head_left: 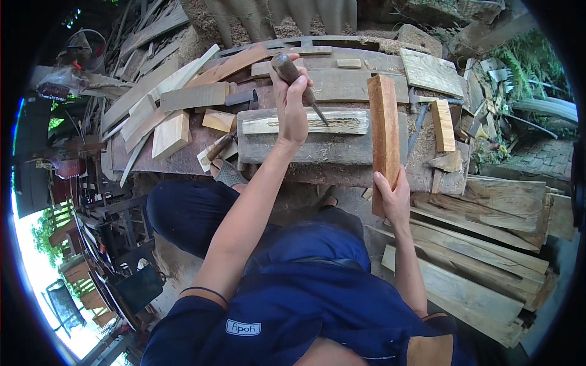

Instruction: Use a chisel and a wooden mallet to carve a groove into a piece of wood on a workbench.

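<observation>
My left hand (292, 113) is closed around the dark wooden handle of a chisel (284, 67), which slants down so that its metal tip is at a pale, splintery wood strip (262, 125). That strip lies lengthwise on a thick weathered grey board (305, 148) on the workbench (137, 160). My right hand (394, 198) grips a long reddish-brown wooden bar (383, 122) by its lower end, holding it upright in the picture to the right of the strip, its upper part over the bench.
Assorted boards and offcuts (168, 137) cover the bench's left side. A long dark blade (417, 128) and a small wood block (443, 125) lie at the right. Stacked planks (476, 262) lie below the bench at right. My knee (180, 213) is near the bench's front edge.
</observation>
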Demonstrator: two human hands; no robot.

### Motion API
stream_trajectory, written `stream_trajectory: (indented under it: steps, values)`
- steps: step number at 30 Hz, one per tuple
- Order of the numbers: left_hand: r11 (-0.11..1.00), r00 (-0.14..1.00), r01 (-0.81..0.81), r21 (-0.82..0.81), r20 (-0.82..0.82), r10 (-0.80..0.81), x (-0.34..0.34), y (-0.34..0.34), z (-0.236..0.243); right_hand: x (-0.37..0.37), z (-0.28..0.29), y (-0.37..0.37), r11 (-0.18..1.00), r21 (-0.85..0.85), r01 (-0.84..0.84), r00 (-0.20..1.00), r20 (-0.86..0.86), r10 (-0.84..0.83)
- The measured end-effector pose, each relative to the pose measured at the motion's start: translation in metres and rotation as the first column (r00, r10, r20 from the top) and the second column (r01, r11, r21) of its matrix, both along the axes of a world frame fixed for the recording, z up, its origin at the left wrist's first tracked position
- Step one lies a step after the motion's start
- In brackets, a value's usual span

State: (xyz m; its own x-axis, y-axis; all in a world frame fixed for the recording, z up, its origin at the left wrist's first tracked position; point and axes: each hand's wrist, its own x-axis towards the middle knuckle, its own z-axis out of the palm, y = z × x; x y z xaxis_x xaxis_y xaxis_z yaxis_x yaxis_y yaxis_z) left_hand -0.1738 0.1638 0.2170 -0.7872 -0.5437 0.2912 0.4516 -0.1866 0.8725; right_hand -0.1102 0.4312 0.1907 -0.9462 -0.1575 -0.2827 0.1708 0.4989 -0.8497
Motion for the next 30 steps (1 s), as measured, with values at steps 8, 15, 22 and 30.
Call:
stream_trajectory:
  steps: [8, 15, 22, 30]
  values:
    - [0.902, 0.941, 0.146, -0.408, 0.339, 0.002, 0.028, -0.013, 0.028, -0.001, -0.003, 0.002, 1.0, -0.005, -0.011, 1.0, 0.013, 0.011]
    - [0.972, 0.977, 0.131, -0.193, 0.192, -0.094, -0.001, 0.012, 0.006, -0.002, 0.003, 0.003, 1.0, -0.006, -0.02, 1.0, 0.002, 0.02]
    - [0.803, 0.936, 0.337, -0.492, 0.082, -0.342, 0.01, 0.072, 0.01, -0.005, 0.001, 0.019, 0.992, -0.106, 0.068, 0.998, -0.011, -0.069]
    - [0.585, 0.933, 0.271, -0.764, 0.058, -0.356, 0.028, 0.11, -0.004, -0.011, 0.01, 0.035, 0.981, -0.15, 0.123, 0.988, -0.076, -0.135]
